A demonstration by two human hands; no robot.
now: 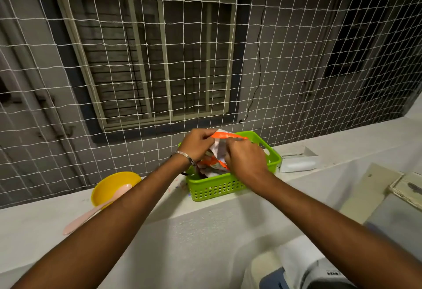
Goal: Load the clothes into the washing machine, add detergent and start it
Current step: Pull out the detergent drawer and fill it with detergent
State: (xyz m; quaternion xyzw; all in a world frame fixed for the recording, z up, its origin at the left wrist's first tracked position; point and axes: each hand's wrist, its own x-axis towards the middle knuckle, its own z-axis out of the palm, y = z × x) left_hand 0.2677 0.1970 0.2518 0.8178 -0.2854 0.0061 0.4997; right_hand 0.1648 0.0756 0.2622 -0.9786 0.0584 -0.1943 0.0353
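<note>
1. Netting (274, 48): white mesh filling the view from 9 through 3 o'clock, closing off the open side above the ledge; a barred window (157, 60) lies behind it.
2. Surface (205, 227): pale ledge running from 8 to 3 o'clock, carrying the small items at standing reach.
3. Washing machine (319, 272): only a white and blue corner shows at 5 o'clock, below the ledge; drum and clothes are out of view.
4. Green basket (228, 186): perforated plastic, just past centre toward 6 o'clock, apparently the store for laundry sachets.
5. Yellow bowl (109, 186): at 8 o'clock, well apart from the basket, tilted, with a pink spoon (91, 214) resting in it; probably set out for measuring.
6. White box (299, 158): open, just beside the basket at 3 o'clock.
7. Left hand (196, 144) and right hand (245, 160): close together over the basket, each pinching the detergent packet, likely to tear or unfold its top.
8. Detergent packet (219, 142): orange and white, crumpled, held upright in the basket mouth, so spills would fall inside.
</note>
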